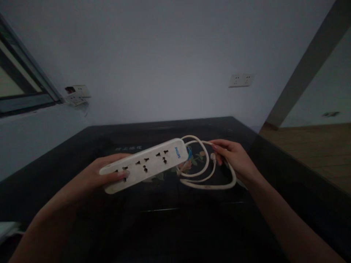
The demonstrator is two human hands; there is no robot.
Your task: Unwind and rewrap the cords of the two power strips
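Observation:
A white power strip (149, 163) with a blue brand name is tilted up to the right above the dark table. My left hand (102, 171) is closed round its left end, the thumb lying across the sockets. From the strip's right end comes a white cord (210, 186), bent into loose loops. Fingers of my right hand (233, 157) pinch the cord at the right side of the loops. The cord's plug end (213, 157) hangs just left of those fingers, partly hidden. A bit of blue (189, 152) shows where the cord leaves the strip.
Below lies a dark, glossy table (161, 223) with a floral print and pale characters. Wall sockets (241, 80) sit at the back right; a loose, damaged socket (78, 95) hangs by the window (20, 73). A white object (8, 230) is at the lower left edge.

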